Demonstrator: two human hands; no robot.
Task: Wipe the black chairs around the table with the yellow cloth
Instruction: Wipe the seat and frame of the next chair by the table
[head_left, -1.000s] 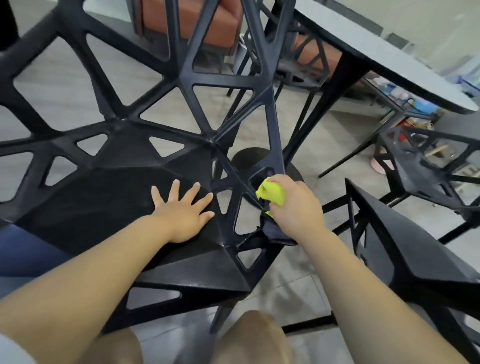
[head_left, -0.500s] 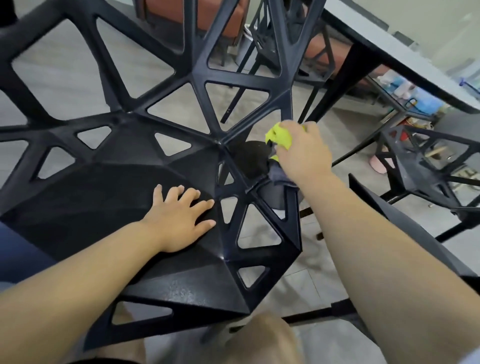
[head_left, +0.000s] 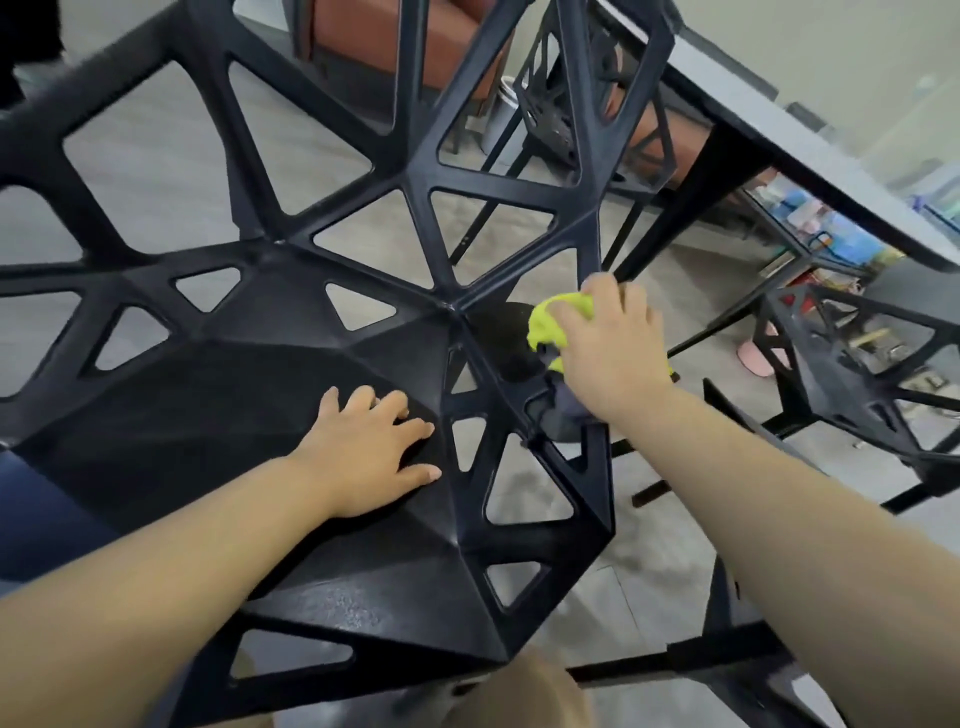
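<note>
Head view shows the right hand (head_left: 613, 353) curled round the bunched yellow cloth (head_left: 553, 322), pressing it on the right side of the nearest black chair (head_left: 208, 415), where the side lattice meets the backrest. The left hand (head_left: 363, 452) lies flat on the seat, fingers spread, holding nothing. The side strut (head_left: 602, 483) runs near to far under the cloth, so the wipe likely follows it; the right hand is nearer. A second black chair (head_left: 831, 395) stands to the right.
</note>
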